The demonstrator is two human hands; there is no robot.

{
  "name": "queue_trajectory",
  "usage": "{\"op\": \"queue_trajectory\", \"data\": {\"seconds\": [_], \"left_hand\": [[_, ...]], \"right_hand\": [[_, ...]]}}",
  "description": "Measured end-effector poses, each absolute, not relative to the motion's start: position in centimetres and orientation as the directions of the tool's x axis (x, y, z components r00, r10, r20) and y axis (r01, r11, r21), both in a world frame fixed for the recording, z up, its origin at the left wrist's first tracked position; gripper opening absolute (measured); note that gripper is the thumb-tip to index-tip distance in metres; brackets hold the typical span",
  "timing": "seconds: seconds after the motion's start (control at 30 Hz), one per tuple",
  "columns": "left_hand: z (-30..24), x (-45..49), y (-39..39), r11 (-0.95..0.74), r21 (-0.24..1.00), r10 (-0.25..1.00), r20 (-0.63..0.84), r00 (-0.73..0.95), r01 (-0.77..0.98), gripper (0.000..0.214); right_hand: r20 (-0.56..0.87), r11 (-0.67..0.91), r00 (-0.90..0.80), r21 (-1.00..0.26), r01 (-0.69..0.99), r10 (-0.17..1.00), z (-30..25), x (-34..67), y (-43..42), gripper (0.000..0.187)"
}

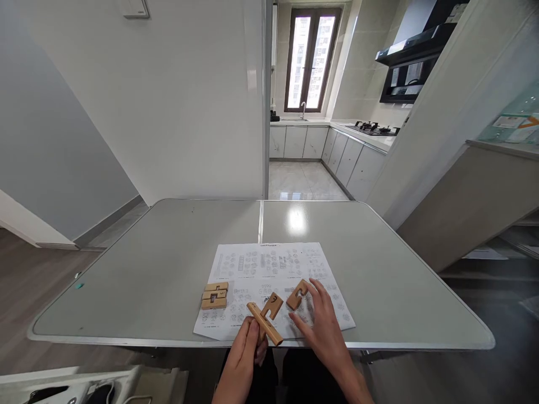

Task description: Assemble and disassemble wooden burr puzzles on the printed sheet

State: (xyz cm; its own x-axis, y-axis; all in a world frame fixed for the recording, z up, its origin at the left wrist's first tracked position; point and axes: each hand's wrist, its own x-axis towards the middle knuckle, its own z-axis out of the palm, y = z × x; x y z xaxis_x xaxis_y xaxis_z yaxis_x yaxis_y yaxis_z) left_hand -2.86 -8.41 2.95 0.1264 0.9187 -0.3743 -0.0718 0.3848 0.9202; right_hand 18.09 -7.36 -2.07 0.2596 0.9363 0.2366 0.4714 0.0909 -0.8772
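My left hand [246,350] pinches a pair of joined wooden puzzle bars [266,318] at the table's near edge, holding them crossed above a printed instruction sheet [269,269]. My right hand [322,320] lies on the sheet with fingers spread, its fingertips touching a notched wooden piece [296,295]. A small stack of wooden pieces [215,295] rests on the sheet's left edge, untouched.
The grey folding table [379,264] has a seam down its middle and a small teal mark [79,285] at the far left. Beyond it are a white wall, a kitchen doorway with cabinets, and a counter on the right.
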Motion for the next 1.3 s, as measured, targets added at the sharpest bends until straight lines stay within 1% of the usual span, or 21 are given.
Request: {"op": "queue_trajectory", "data": {"seconds": [0.1,0.23,0.3,0.33,0.4,0.43,0.5,0.53,0.6,0.67,0.77,0.9,1.1,1.3], "left_hand": [[3.8,-2.3,-8.3,0.364,0.928,0.917,-0.343,0.205,-0.073,0.054],[4.6,-2.1,-8.2,0.3,0.953,0.925,-0.278,0.257,-0.049,0.05],[4.7,-2.2,-8.1,0.282,0.958,0.929,-0.261,0.263,-0.043,0.049],[4.7,-2.3,-8.0,0.278,0.96,0.931,-0.257,0.259,-0.047,0.049],[4.8,-2.3,-7.9,0.274,0.96,0.935,-0.252,0.249,-0.061,0.048],[4.8,-2.3,-7.9,0.271,0.96,0.938,-0.248,0.241,-0.07,0.048],[5.1,-2.2,-7.9,0.265,0.961,0.945,-0.241,0.223,-0.085,0.047],[5.3,-2.1,-7.9,0.266,0.96,0.946,-0.242,0.217,-0.088,0.047],[5.7,-1.9,-8.1,0.273,0.958,0.948,-0.252,0.192,-0.092,0.047],[6.1,-1.7,-8.3,0.277,0.957,0.953,-0.262,0.153,-0.086,0.048],[6.2,-1.6,-8.5,0.255,0.965,0.963,-0.247,0.109,-0.06,0.049],[6.0,-1.6,-8.5,0.214,0.976,0.975,-0.211,0.073,-0.039,0.049],[6.3,-1.4,-8.8,0.15,0.989,0.982,-0.15,0.115,0.011,0.042],[6.3,-1.5,-8.9,0.119,0.991,0.983,-0.126,0.136,0.057,0.04]], "right_hand": [[0.263,0.108,0.257,-0.864,0.492,0.93,-3.5,18.0,-6.0,0.061],[0.271,0.118,0.251,-0.862,0.494,0.929,-3.6,18.3,-5.1,0.052],[0.25,0.096,0.284,-0.881,0.464,0.925,-2.9,18.4,-5.4,0.049],[0.222,0.075,0.313,-0.904,0.421,0.923,-2.3,18.4,-5.6,0.049],[0.113,0.022,0.362,-0.968,0.248,0.925,-0.9,18.0,-6.6,0.051],[0.042,0.005,0.358,-0.995,0.104,0.933,-0.1,17.7,-7.2,0.052],[-0.049,0.001,0.272,-0.984,-0.181,0.961,1.3,16.6,-8.6,0.051],[-0.065,0.002,0.232,-0.961,-0.276,0.971,2.0,16.0,-9.3,0.051],[-0.076,0.001,0.182,-0.92,-0.392,0.98,3.0,14.6,-10.4,0.05],[-0.064,0.03,0.19,-0.891,-0.454,0.98,3.6,13.3,-11.1,0.051],[-0.054,0.032,0.162,-0.875,-0.484,0.985,3.9,12.2,-11.4,0.052],[-0.032,0.034,0.137,-0.892,-0.451,0.99,3.8,11.9,-11.3,0.055],[-0.049,0.045,0.188,-0.882,-0.469,0.981,3.7,12.0,-11.6,0.057],[-0.06,0.023,0.154,-0.871,-0.49,0.986,3.2,12.2,-11.6,0.057]]}}
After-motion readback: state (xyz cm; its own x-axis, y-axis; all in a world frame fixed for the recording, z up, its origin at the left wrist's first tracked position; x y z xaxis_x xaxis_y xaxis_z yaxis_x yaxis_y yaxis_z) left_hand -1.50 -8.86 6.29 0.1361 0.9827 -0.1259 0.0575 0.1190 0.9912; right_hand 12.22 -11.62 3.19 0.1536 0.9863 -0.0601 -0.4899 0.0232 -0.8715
